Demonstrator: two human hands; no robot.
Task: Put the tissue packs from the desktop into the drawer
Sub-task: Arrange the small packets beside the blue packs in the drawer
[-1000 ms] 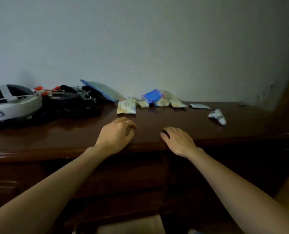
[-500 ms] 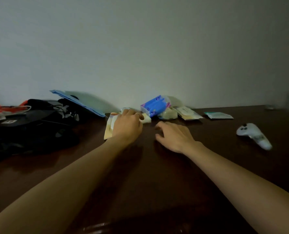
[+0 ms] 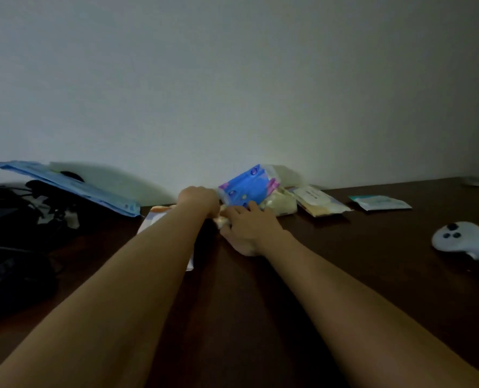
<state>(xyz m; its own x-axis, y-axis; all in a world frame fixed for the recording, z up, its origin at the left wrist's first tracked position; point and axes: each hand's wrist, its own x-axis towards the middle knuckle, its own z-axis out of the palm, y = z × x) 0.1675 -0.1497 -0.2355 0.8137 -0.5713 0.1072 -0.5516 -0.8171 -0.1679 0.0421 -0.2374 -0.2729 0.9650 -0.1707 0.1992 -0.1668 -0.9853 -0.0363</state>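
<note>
Pale yellow film shows under our right hand: its fingers lie spread and curled over a small tissue pack at the fingertips, touching it. Our left hand sits just beside it, fingers hidden; we cannot tell their state. Directly beyond the right fingertips a blue pack stands tilted, long axis running up toward the wall. Further packs lie flat to the right on the desktop. No drawer is visible.
</note>
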